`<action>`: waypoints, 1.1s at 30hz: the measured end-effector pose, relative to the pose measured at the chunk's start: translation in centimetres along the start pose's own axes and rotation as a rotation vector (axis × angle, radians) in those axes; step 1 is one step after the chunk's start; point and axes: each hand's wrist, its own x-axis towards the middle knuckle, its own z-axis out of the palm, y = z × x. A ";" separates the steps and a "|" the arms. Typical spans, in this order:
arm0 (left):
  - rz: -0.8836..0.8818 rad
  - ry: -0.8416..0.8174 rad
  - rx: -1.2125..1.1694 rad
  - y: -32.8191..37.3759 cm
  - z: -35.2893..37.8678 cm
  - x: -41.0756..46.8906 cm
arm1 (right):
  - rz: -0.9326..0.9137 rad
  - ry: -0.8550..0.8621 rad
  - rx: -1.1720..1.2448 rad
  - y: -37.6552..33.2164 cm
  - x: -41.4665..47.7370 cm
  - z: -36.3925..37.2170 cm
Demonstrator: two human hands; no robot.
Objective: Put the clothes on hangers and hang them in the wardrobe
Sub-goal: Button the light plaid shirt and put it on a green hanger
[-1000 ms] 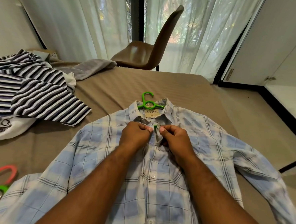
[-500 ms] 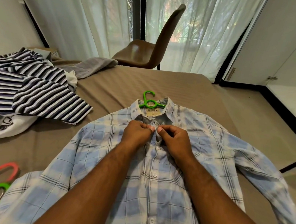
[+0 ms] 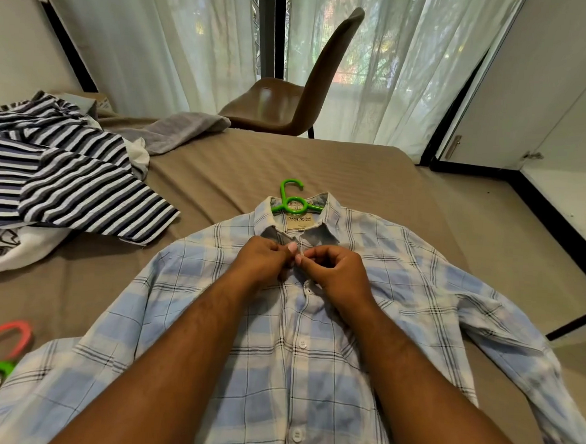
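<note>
Shirt flat, collar and hanger hook away

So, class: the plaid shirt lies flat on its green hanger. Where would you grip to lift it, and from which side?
Probably the hook of the green hanger, from above at the collar end. The hook lies bare on the bed past the collar of the plaid shirt, and the hanger's arms run in under that collar, so lifting it should carry the shirt.

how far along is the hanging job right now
Done: the green hanger is already inside the plaid shirt. In hand: the left hand and right hand pinch its placket below the collar, apparently buttoning. Left: hanging it up, then the striped shirt.
</note>
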 end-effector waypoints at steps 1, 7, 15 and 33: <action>-0.001 -0.010 -0.018 0.0 0.0 -0.1 | -0.011 0.027 -0.035 0.2 0.0 0.2; 0.049 0.082 0.118 -0.3 0.4 0.0 | -0.077 0.169 -0.221 1.4 0.0 1.0; 0.087 0.246 0.121 -1.4 1.1 0.5 | -0.099 0.092 -0.171 0.7 -0.5 0.6; 0.143 0.416 0.178 -2.0 2.7 -0.3 | -0.054 0.125 -0.378 0.8 0.3 0.9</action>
